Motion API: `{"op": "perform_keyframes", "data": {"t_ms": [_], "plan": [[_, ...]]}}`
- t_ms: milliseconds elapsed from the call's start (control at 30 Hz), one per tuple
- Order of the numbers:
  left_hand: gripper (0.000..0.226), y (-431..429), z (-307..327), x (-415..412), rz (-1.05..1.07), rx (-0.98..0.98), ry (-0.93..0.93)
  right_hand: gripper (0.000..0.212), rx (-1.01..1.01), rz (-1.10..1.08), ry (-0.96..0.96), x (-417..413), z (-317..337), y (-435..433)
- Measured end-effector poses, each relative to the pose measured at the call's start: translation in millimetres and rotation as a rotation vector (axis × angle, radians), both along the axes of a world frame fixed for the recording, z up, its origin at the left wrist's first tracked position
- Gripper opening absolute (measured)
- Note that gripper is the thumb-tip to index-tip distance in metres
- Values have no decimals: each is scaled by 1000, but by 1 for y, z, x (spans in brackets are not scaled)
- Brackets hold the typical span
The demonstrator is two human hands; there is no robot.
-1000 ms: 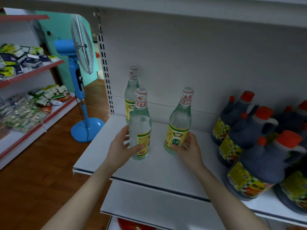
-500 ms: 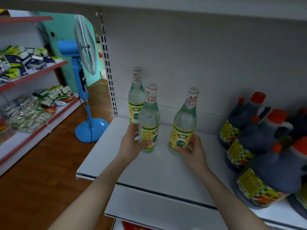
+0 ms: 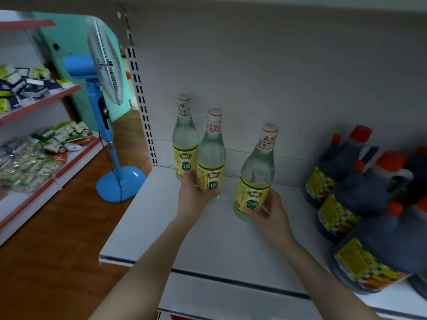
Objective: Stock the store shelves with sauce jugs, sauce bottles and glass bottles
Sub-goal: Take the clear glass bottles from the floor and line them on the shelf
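Three clear glass bottles with yellow-green labels and white caps stand on the white shelf [image 3: 143,227]. My left hand [image 3: 193,196] grips the middle bottle [image 3: 211,155] at its base, right in front of the rear bottle [image 3: 184,139] by the back wall. My right hand [image 3: 269,210] holds the right bottle [image 3: 256,174] low on its label; it leans slightly. Dark sauce jugs [image 3: 360,188] with orange caps fill the shelf's right side.
A blue standing fan [image 3: 104,107] stands on the wooden floor left of the shelf. Beyond it, red-edged shelves [image 3: 41,102] hold snack packets. A perforated upright [image 3: 141,95] marks the shelf's left end. A lower shelf [image 3: 219,301] juts out below.
My left hand has pushed the middle bottle back towards the rear bottle. My right hand has kept hold of the right bottle, shifting little. The view has moved closer.
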State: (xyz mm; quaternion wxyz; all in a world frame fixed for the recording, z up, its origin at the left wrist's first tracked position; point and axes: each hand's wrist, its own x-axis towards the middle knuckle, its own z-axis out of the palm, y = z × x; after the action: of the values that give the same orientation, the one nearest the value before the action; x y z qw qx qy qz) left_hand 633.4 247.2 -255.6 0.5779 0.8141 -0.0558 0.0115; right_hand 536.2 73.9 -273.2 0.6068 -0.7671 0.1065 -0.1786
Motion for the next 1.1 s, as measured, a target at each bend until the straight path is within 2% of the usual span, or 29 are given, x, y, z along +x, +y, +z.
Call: {"op": "perform_keyframes", "data": {"t_ms": [67, 133, 233, 333, 367, 500, 567, 800, 1100], "plan": [[63, 4, -2, 2, -67, 6, 5, 62, 1, 0, 0, 0, -1, -1], [71, 6, -3, 2, -99, 39, -52, 63, -6, 2, 5, 1, -2, -2], [76, 0, -3, -2, -76, 94, -133, 64, -23, -4, 17, 1, -4, -2], [90, -9, -7, -3, -11, 42, -91, 64, -28, -5, 20, 1, -4, -2], [89, -12, -9, -1, 22, 26, -62, 63, -27, -4, 17, 1, -4, -2], [51, -20, -7, -2, 132, -45, -2, 63, -19, -3, 9, 1, -5, -2], [42, -24, -6, -3, 149, -62, -10, 63, -19, -1, 13, 1, -5, -2], [39, -35, 2, -2, 203, -145, -61, 62, -27, 7, 22, 2, -6, -4], [41, -42, -3, 8, 270, -84, -26, 62, -15, 12, 24, 3, -4, -4]]}}
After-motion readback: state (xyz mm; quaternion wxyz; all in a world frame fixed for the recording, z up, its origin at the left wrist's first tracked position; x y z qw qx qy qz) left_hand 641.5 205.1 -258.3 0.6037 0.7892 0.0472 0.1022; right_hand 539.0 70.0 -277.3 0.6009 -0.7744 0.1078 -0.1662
